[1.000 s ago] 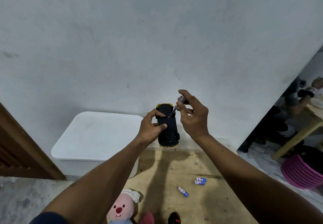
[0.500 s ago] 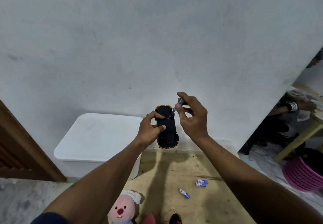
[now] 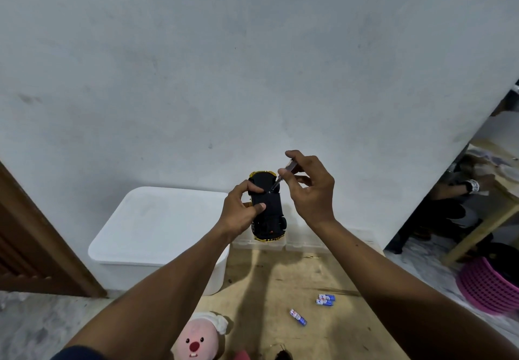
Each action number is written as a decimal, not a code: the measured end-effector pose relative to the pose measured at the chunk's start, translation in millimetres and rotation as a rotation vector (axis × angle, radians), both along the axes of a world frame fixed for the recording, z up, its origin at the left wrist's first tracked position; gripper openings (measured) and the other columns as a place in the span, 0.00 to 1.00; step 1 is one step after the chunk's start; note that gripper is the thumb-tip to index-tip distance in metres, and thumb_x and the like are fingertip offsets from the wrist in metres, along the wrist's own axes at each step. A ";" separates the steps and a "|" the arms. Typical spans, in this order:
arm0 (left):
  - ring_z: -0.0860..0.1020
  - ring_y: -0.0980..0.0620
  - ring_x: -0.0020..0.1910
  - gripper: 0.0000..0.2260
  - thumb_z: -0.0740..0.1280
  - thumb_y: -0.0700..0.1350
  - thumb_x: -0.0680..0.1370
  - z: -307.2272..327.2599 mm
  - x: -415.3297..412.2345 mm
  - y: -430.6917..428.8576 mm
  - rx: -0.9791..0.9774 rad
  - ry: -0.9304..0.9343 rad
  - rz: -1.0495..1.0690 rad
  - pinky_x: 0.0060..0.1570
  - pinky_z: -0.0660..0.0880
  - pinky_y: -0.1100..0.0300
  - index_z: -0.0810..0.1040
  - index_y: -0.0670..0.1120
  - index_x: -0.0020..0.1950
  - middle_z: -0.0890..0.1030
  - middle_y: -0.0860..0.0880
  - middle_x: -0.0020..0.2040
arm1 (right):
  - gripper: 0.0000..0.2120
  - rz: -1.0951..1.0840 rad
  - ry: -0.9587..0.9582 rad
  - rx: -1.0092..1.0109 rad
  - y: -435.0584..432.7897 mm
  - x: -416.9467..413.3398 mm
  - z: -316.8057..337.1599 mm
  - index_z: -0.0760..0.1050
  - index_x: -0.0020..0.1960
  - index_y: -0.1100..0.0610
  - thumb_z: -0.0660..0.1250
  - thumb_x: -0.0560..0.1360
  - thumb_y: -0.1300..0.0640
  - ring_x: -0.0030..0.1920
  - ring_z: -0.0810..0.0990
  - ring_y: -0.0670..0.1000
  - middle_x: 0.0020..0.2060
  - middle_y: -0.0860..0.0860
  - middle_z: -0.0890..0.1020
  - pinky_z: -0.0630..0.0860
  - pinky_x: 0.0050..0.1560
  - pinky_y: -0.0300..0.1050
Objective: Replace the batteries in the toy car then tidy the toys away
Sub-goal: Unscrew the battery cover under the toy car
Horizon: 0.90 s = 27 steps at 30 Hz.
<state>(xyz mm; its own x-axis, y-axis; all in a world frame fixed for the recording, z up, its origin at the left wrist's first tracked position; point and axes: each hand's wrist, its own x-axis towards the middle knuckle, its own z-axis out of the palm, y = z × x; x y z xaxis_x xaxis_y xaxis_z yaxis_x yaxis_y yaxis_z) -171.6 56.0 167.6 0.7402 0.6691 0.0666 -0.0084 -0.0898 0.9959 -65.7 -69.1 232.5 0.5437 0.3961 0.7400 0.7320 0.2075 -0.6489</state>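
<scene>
My left hand (image 3: pixel 242 210) holds a black toy car with yellow trim (image 3: pixel 268 213) up in front of the wall, its underside turned toward me. My right hand (image 3: pixel 310 188) pinches a small screwdriver (image 3: pixel 281 176) whose tip rests on the car's underside near the upper end. On the wooden board below lie blue and white batteries: a pair (image 3: pixel 325 300) side by side and a single one (image 3: pixel 298 317) nearer to me.
A white lidded storage box (image 3: pixel 157 227) stands against the wall at left. A pink plush toy (image 3: pixel 200 340) lies at the bottom edge. A pink basket (image 3: pixel 490 285) sits at right, by a wooden table leg and another seated person. A brown door frame rises at left.
The view has drifted down slightly, so hands and car sit a little lower in frame. My right fingers have shifted on the screwdriver, as if turning it. The car stays in my left hand.
</scene>
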 end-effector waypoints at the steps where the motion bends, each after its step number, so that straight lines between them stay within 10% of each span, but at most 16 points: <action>1: 0.84 0.44 0.43 0.13 0.72 0.34 0.72 0.1 -0.2 0.1 0.000 -0.002 -0.002 0.48 0.83 0.42 0.78 0.51 0.48 0.81 0.44 0.57 | 0.16 -0.006 -0.001 -0.008 0.4 0.9 -0.2 0.79 0.60 0.56 0.73 0.74 0.66 0.44 0.83 0.53 0.43 0.52 0.79 0.81 0.42 0.41; 27: 0.85 0.41 0.45 0.13 0.72 0.36 0.70 5.0 -0.5 -3.2 -0.021 0.005 -0.017 0.48 0.82 0.39 0.78 0.52 0.47 0.82 0.43 0.56 | 0.22 0.011 0.018 -0.038 3.7 0.6 0.6 0.75 0.68 0.58 0.68 0.76 0.70 0.48 0.83 0.52 0.43 0.52 0.80 0.83 0.47 0.47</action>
